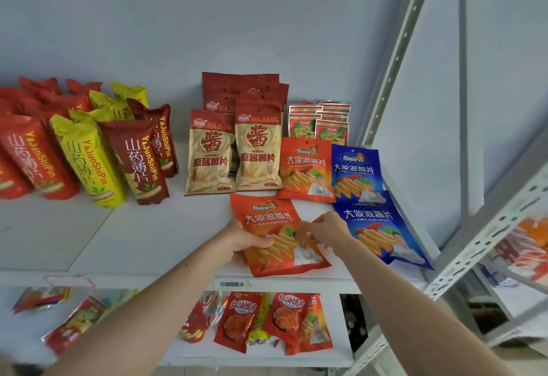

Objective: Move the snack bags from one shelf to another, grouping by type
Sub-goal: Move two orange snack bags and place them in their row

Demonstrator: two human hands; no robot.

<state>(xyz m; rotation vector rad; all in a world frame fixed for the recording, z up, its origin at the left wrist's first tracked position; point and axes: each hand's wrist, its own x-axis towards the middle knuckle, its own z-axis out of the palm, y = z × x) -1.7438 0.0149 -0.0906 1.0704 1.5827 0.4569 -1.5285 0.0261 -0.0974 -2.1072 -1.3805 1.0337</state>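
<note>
An orange wavy-chip bag (pixel 267 221) lies flat near the front of the upper shelf (pixel 142 233). My left hand (pixel 243 239) grips its lower left side, thumb on top. My right hand (pixel 326 228) pinches its right edge. Another orange bag of the same kind (pixel 307 168) stands just behind it. Two blue bags (pixel 355 171) (pixel 382 227) of that brand lie to the right. Behind are beige sesame-chip bags (pixel 258 153) and small red-green packets (pixel 320 126). Tall red, yellow and dark red yam-chip bags (pixel 86 159) fill the left.
The lower shelf (pixel 189 352) holds a loose mix of red snack bags (pixel 237 319) and other packets (pixel 74 322). A slanted grey metal upright (pixel 394 58) and a perforated shelf beam (pixel 486 236) stand at the right. The wall is close behind.
</note>
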